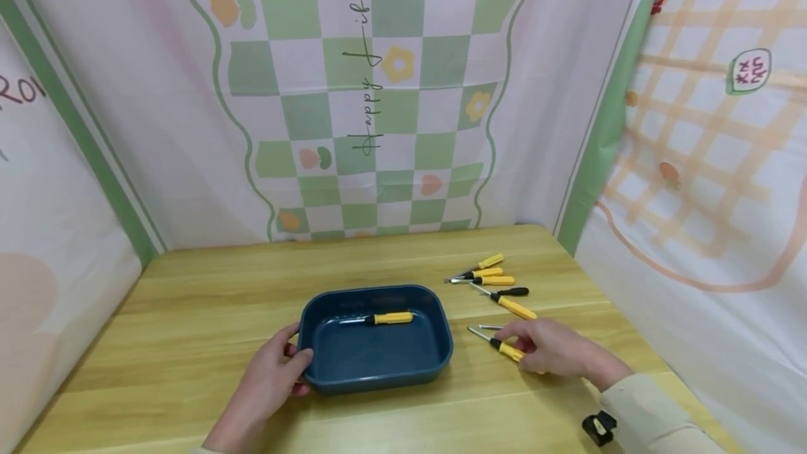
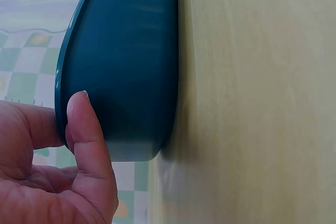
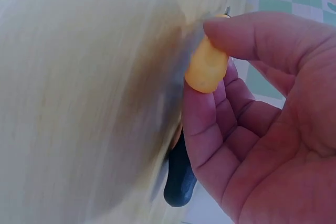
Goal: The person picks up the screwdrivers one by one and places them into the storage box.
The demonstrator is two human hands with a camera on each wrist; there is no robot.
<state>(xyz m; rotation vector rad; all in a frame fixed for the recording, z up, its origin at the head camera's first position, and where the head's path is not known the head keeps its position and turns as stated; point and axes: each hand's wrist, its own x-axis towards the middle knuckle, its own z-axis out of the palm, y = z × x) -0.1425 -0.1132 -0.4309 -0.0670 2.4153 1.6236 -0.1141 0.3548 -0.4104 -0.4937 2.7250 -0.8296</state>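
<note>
A dark blue rectangular basin point(image 1: 375, 380) stands on the table, with one yellow-handled screwdriver point(image 1: 392, 318) lying inside it. At its left end my left hand point(image 1: 277, 366) grips the rim, thumb on the near side, as the left wrist view also shows. To the right of the basin, my right hand point(image 1: 551, 347) pinches the yellow handle of a screwdriver point(image 1: 509, 351) between thumb and fingers, its shaft pointing left toward the basin. A second shaft point(image 1: 489, 327) shows beside it, the rest hidden by the hand. In the right wrist view a black handle point(image 3: 180, 177) lies under the fingers.
Beyond my right hand lie several more screwdrivers, among them a yellow one point(image 1: 517, 307), a black-handled one point(image 1: 513, 291) and another yellow one point(image 1: 491, 262). A black clip point(image 1: 599, 428) is by the right sleeve. Patterned cloth point(image 1: 391, 118) hangs behind the wooden table point(image 1: 208, 314).
</note>
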